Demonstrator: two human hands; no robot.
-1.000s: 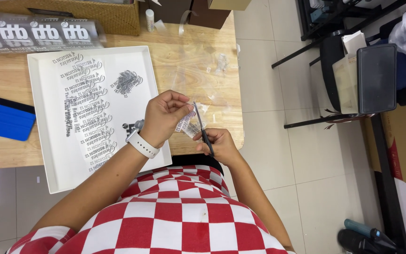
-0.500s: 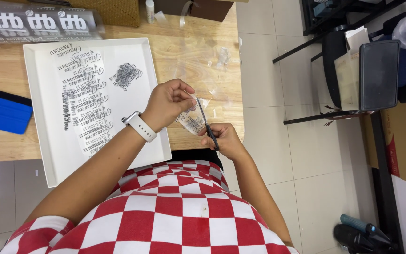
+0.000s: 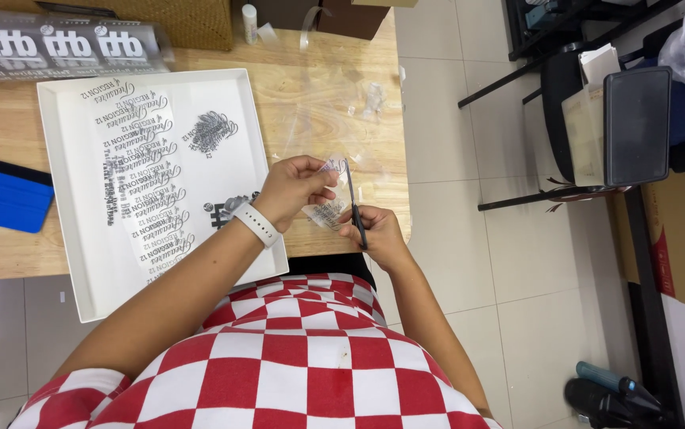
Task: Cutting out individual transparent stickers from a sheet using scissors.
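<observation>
Snipping clear film (image 3: 328, 208), scissors (image 3: 353, 208) (right hand (image 3: 374, 230))

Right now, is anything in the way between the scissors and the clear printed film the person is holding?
Nothing visible. The left hand pinches the clear film over the table edge, and the scissors in the right hand are already at the film, with no other thing between them.

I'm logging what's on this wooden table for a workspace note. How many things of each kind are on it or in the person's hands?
White tray: 1
Printed clear film roll: 1
Blue squeegee: 1
Scissors, in the right hand: 1
Small printed film piece, held by the left hand: 1
Long printed strip in the tray: 1
Total: 6
</observation>
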